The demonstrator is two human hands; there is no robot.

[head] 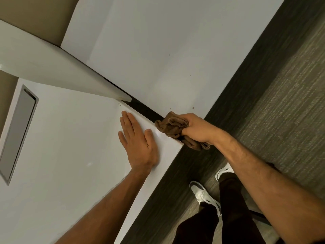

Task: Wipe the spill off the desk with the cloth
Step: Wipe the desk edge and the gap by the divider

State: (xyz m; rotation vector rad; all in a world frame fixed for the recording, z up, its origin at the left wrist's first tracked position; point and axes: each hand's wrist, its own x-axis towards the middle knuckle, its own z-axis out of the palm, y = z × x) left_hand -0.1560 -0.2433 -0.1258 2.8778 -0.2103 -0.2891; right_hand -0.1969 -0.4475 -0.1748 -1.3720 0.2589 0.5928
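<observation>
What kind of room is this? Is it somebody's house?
Probably an office, not a house. There are two plain white desks side by side with a divider panel between them, a cable slot cut into one desk, and grey carpet like offices have.

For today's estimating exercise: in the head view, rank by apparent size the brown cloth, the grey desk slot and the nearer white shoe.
1. Grey desk slot
2. Brown cloth
3. Nearer white shoe looks much like the cloth; unsure.

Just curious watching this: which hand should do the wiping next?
The right hand: it already grips the brown cloth at the desk edge. The left hand lies flat on the desk, holding nothing.
</observation>
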